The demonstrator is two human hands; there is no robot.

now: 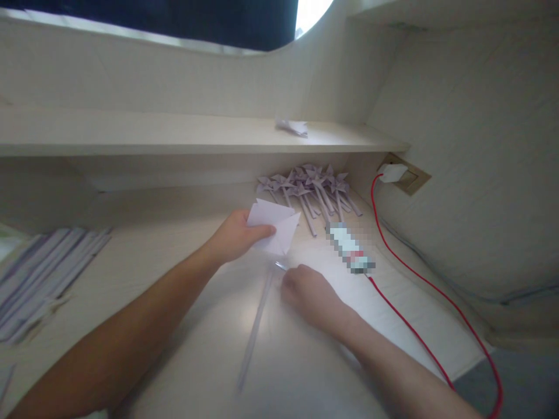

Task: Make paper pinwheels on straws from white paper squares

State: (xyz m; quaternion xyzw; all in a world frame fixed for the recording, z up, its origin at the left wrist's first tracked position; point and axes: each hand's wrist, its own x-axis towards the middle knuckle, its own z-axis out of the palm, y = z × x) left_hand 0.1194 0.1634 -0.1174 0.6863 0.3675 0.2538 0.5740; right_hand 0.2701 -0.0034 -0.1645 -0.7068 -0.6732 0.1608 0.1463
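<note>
My left hand [238, 235] pinches a white paper sheet [279, 228], thumb on top; the sheet has pointed, partly lifted corners. My right hand [305, 291] is closed just below and to the right of it. A small shiny tip [280, 266] sticks out from its fingers towards the sheet's lower edge; the rest is hidden in the fist, so its kind does not show. Between my forearms a thin pale stick [255, 329] lies on the desk, its upper end near the shiny tip.
Several white paper pinwheels [305, 189] on sticks lie piled at the back. A phone [349, 247] with a red cable [410, 326] is on the right, near a wall charger [393, 172]. Striped paper strips [48, 273] lie left. Folded paper [292, 127] rests on the shelf [174, 134].
</note>
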